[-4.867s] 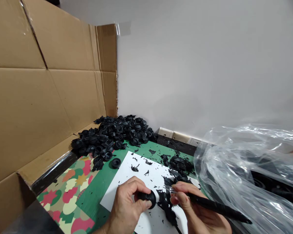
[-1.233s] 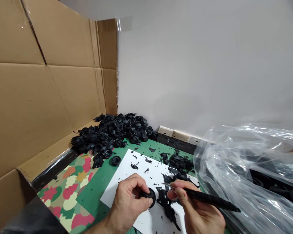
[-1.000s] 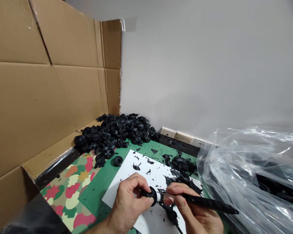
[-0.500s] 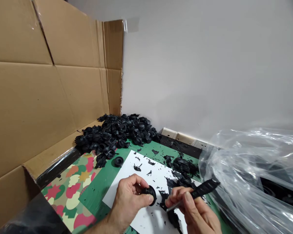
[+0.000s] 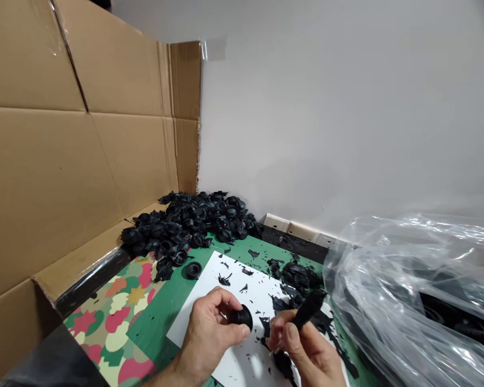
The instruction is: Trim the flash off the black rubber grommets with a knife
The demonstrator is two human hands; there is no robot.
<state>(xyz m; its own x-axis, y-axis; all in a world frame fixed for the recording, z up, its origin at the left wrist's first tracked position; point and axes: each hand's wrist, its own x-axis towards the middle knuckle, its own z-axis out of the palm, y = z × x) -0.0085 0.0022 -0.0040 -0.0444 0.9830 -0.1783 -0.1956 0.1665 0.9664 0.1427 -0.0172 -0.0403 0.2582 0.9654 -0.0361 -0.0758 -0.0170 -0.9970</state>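
My left hand [image 5: 210,333] pinches a small round black rubber part [image 5: 242,317] between thumb and fingers, just above a white sheet [image 5: 229,293]. My right hand [image 5: 302,349] is closed round a black-handled cutting tool [image 5: 306,310], whose handle points up and away from me; its blade end is hidden by my fingers. Black trimmings [image 5: 278,306] lie scattered on the sheet between and beyond both hands.
A heap of black rubber parts [image 5: 189,226] fills the far left corner, one loose part [image 5: 193,270] near it. Cardboard walls [image 5: 64,161] stand on the left. A clear plastic bag [image 5: 411,290] bulges at the right. The table has a green and patterned mat [image 5: 116,317].
My right hand has swung the tool from lying flat, pointing right, to handle up and away. The blade has left the part. My left hand has kept hold of the part.
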